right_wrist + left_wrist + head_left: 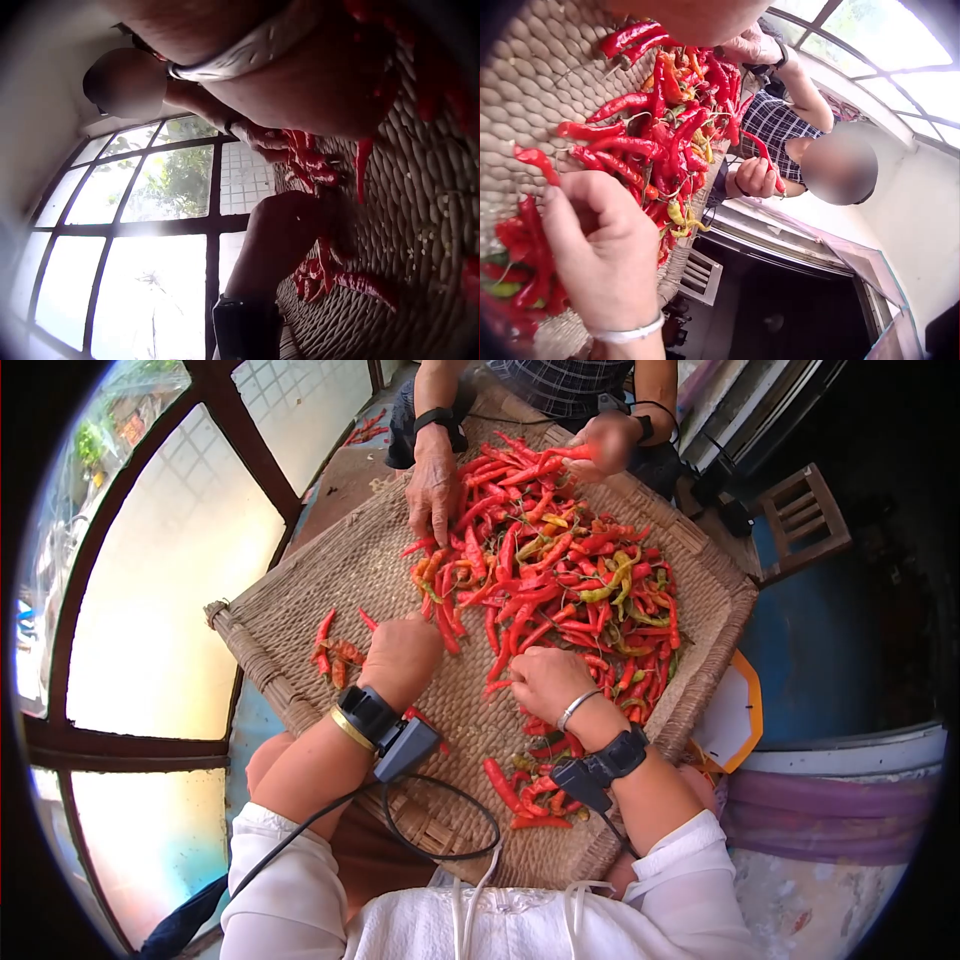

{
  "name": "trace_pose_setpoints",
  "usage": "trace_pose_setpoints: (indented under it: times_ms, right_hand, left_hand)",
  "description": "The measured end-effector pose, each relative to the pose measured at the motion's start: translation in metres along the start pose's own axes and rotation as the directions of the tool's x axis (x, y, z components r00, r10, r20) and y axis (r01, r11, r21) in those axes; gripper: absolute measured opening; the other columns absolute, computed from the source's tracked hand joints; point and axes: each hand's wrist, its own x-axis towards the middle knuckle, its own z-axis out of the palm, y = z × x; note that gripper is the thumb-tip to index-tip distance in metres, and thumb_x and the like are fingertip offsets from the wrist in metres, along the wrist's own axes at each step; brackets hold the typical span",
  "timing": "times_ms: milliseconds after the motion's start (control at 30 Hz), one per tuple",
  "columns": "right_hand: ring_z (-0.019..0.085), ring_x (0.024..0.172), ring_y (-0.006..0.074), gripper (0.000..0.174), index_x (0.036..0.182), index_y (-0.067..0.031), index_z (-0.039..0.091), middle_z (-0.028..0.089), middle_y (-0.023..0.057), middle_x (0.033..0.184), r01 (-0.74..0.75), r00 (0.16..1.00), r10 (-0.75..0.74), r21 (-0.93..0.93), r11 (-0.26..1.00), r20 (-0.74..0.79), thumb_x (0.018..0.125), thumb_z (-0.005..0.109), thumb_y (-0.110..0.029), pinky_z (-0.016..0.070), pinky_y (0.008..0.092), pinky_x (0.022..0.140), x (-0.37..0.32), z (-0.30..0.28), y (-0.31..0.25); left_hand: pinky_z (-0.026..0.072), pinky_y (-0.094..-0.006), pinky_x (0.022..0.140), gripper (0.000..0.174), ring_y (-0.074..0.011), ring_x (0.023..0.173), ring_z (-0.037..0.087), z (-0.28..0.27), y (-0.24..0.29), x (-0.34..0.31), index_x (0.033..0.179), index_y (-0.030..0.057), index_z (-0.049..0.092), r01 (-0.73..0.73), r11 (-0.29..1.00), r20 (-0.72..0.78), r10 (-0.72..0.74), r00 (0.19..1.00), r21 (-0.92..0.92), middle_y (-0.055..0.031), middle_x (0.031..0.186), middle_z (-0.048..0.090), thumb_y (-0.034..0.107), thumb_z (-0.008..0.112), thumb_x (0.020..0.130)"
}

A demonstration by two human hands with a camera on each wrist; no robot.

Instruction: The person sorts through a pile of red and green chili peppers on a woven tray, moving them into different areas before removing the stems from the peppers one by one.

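My right hand (552, 686), with a silver bangle at its wrist, is over the near side of a pile of red chili peppers (530, 595). In the left wrist view its thumb and forefinger pinch one red chili pepper (534, 160). My left hand (402, 657) is bent low over the woven mat (460, 710), left of the pile. Its fingertips are hidden, and I cannot tell whether they hold a pepper. A red pepper tip (367, 619) shows beside its knuckles. A small group of peppers (330, 650) lies farther left.
Across the mat, another person's hand (433, 495) reaches into the pile, and their other hand (600, 448) holds a red chili. More chilies (530, 795) lie near my right forearm. A black cable (440, 855) loops over the mat's near edge. A wooden chair (805, 520) stands right.
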Motion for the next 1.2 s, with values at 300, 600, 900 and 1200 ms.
trace_pose_setpoints:
  times_ms: [300, 600, 900, 1200]
  right_hand:
    - [0.062, 0.067, 0.0162, 0.024, 0.095, -0.0003, 0.064, 0.064, 0.0091, 0.077, -0.032, 0.91, 0.372, 0.863, 0.503, -0.183, 0.079, 0.065, -0.018, 0.0498, 0.03, 0.063, 0.005, -0.013, 0.026]
    - [0.063, 0.069, 0.0165, 0.021, 0.091, 0.0002, 0.064, 0.066, 0.0101, 0.076, -0.07, 0.966, 0.236, 0.769, 0.636, -0.107, 0.078, 0.063, -0.015, 0.0495, 0.0291, 0.064, -0.002, -0.016, 0.009]
    - [0.064, 0.07, 0.0219, 0.02, 0.089, -0.0045, 0.065, 0.065, 0.0113, 0.076, -0.038, 0.98, 0.148, 0.614, 0.789, -0.129, 0.077, 0.063, -0.02, 0.0495, 0.0328, 0.065, -0.001, -0.001, 0.006]
    - [0.063, 0.078, 0.0281, 0.021, 0.089, -0.0044, 0.065, 0.065, 0.0146, 0.083, 0.0, 0.988, 0.079, 0.516, 0.857, -0.131, 0.076, 0.063, -0.021, 0.0496, 0.0373, 0.07, -0.003, 0.003, 0.004]
  left_hand:
    - [0.0476, -0.0366, 0.056, 0.009, -0.0259, 0.063, 0.061, -0.022, -0.006, -0.005, 0.074, 0.0051, 0.064, -0.04, 0.982, 0.114, 0.061, 0.992, -0.184, -0.0125, 0.069, 0.061, 0.011, 0.061, 0.069]
    - [0.0427, -0.0246, 0.055, 0.019, -0.0075, 0.06, 0.051, -0.046, -0.023, 0.017, 0.085, -0.0009, 0.064, 0.09, 0.241, 0.088, -0.02, 0.996, -0.966, 0.0022, 0.068, 0.058, 0.018, 0.063, 0.084]
    - [0.0479, -0.0422, 0.069, 0.029, -0.0327, 0.081, 0.06, -0.003, -0.016, 0.023, 0.083, 0.0067, 0.065, 0.159, 0.937, -0.032, -0.178, 0.984, -0.312, -0.0149, 0.086, 0.059, 0.034, 0.066, 0.073]
    - [0.0475, -0.0407, 0.062, 0.026, -0.0314, 0.069, 0.061, -0.028, -0.033, 0.026, 0.081, 0.0061, 0.066, 0.175, 0.823, 0.114, -0.135, 0.984, -0.54, -0.0141, 0.073, 0.063, 0.03, 0.063, 0.074]
